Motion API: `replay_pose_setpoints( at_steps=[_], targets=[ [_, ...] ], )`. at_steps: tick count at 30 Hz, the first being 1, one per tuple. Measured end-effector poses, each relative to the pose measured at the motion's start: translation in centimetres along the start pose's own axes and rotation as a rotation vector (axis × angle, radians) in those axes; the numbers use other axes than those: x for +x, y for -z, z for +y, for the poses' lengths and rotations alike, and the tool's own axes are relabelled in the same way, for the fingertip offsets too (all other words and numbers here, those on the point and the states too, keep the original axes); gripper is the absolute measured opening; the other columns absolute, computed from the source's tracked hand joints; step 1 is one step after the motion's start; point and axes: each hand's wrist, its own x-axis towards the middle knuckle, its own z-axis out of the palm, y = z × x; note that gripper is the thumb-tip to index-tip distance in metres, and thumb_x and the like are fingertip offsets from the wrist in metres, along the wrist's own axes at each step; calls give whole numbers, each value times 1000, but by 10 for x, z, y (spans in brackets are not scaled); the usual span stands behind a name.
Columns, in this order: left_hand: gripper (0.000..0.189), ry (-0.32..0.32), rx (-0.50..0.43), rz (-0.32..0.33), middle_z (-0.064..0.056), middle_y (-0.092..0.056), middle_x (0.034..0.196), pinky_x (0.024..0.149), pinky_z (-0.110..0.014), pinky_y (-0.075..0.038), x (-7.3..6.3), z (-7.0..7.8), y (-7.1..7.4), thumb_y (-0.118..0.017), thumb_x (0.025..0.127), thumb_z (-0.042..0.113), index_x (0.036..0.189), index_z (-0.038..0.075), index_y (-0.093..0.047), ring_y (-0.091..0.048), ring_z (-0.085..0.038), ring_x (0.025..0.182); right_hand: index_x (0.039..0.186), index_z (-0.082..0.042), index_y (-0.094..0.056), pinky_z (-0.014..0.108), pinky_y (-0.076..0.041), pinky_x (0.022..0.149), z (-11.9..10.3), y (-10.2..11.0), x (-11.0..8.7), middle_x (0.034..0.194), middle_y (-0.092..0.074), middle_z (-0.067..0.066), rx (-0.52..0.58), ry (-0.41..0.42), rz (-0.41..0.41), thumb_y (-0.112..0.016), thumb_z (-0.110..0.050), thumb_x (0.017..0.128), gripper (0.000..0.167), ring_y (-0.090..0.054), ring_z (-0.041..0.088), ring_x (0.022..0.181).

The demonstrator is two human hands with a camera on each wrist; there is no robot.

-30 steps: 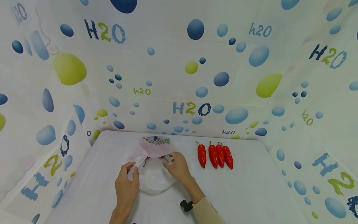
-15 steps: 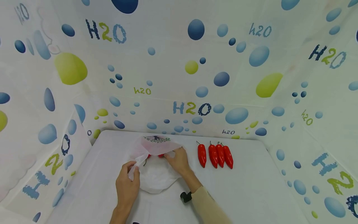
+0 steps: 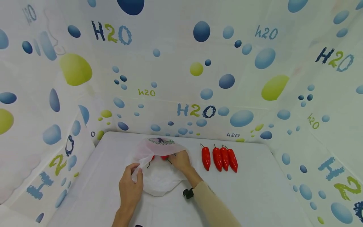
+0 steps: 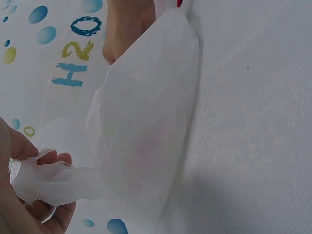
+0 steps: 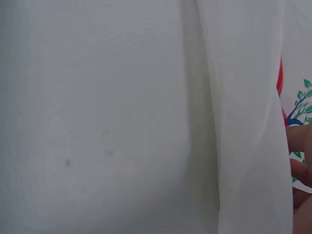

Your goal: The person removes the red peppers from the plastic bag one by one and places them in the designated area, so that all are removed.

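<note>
A thin white plastic bag (image 3: 160, 184) with a printed tree design lies with its mouth towards me. At its left edge my left hand (image 3: 130, 187) pinches the gathered film; the left wrist view shows this bunched plastic (image 4: 53, 183) between thumb and fingers. My right hand (image 3: 181, 162) reaches into the mouth from the right. Beside its fingertips, red chili peppers (image 3: 164, 157) with dark stems show inside, partly covered by the film. In the right wrist view, fingers (image 5: 298, 139) appear behind the bag's edge; whether they grip a chili pepper is hidden.
Several glossy red chili peppers (image 3: 217, 159) lie side by side on the white table (image 3: 261, 189), right of the bag. A black device (image 3: 188, 193) sits by my right wrist. Walls covered with a bubble-print sheet (image 3: 181, 78) enclose the table's back and sides.
My right hand has moved forward and slightly right, deeper into the bag's mouth, lifting the upper film on the right side. The left hand keeps its pinch on the bag.
</note>
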Motion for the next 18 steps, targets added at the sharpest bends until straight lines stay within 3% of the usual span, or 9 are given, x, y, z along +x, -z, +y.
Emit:
replay_pose_setpoints(
  at_steps=[13,18],
  targets=[
    [27,1,5,-7,-9,-70,93,74,-22,-42,-1,1,-1,-72,92,-2,118,3,-68,-61,-17,78,140,-11,-62,40,-48,108,3,-8,9,135,-68,2,-83,17,55,-70,-17,97,43,-63,21,125],
    [27,12,13,-13,-9,-70,93,74,-20,-42,-1,1,0,-72,92,-3,118,3,-68,-60,-17,77,139,-12,-63,41,-48,108,3,-10,8,133,-69,2,-66,0,72,-74,-19,96,45,-64,22,125]
  ],
)
